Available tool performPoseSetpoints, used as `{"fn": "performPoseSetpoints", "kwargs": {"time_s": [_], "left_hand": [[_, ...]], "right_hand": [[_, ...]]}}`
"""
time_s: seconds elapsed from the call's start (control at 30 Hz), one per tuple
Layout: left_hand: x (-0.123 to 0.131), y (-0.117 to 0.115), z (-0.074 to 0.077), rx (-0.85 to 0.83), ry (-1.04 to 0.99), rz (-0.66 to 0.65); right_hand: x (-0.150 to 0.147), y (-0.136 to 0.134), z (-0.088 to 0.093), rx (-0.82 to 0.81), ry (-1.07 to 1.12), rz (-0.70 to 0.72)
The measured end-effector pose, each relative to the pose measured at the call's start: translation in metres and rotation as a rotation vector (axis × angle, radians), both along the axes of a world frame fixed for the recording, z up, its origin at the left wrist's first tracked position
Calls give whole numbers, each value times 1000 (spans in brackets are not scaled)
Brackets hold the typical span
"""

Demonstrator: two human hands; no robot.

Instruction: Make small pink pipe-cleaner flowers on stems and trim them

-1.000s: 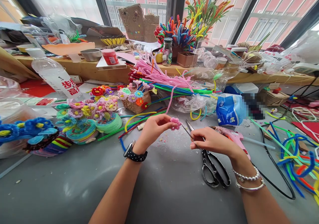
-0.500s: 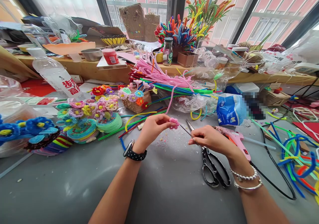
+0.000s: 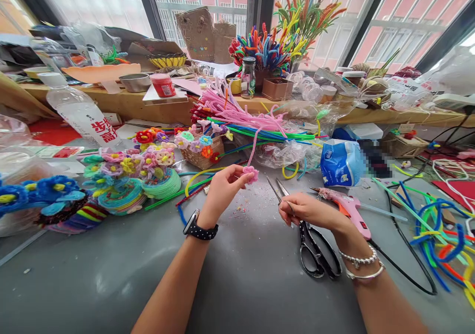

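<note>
Between the thumb and fingers of my left hand [image 3: 224,193] is a small pink chenille flower [image 3: 251,174]. Just behind it, a pink pipe cleaner [image 3: 254,148] hangs down from the bundle; whether it joins the flower I cannot tell. My right hand [image 3: 309,210] is closed on a thin, dark, pointed tool [image 3: 273,189], whose tip points up and left, apart from the flower. Black-handled scissors [image 3: 315,250] lie on the grey table, their blades partly covered by my right hand. A pink glue gun [image 3: 351,208] rests just beyond that hand.
Pots of chenille flowers [image 3: 163,180] stand at left near a leaning plastic bottle [image 3: 83,111]. Pink pipe cleaners [image 3: 237,109] are heaped behind my hands. A blue tissue pack [image 3: 340,163] sits at right, with a black cord [image 3: 411,274] and tangled pipe cleaners [image 3: 438,230] beyond.
The tool tip has moved away from the flower and now points more upward. My left hand has shifted slightly left with the flower.
</note>
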State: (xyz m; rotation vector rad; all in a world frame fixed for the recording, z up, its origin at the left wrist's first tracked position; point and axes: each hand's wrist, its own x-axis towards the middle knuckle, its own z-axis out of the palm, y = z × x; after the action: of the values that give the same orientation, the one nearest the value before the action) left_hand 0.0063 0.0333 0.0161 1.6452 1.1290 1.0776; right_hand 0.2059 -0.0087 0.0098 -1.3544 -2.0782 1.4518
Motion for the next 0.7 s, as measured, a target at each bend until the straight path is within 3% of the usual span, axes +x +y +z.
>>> {"fn": "performPoseSetpoints", "kwargs": {"time_s": [0.1,0.23,0.57,0.7], "left_hand": [[0,0,1,-8,-31,28],[-1,0,0,-24,-31,21],[-1,1,-3,11,19,21],[-2,0,-1,126,125,60]], "right_hand": [[-2,-3,2,-68,35,98],[-4,-4,3,-93,-79,201],[-11,1,-8,-103,-83,-10],[-11,3,-9,-90,11,-63]]}}
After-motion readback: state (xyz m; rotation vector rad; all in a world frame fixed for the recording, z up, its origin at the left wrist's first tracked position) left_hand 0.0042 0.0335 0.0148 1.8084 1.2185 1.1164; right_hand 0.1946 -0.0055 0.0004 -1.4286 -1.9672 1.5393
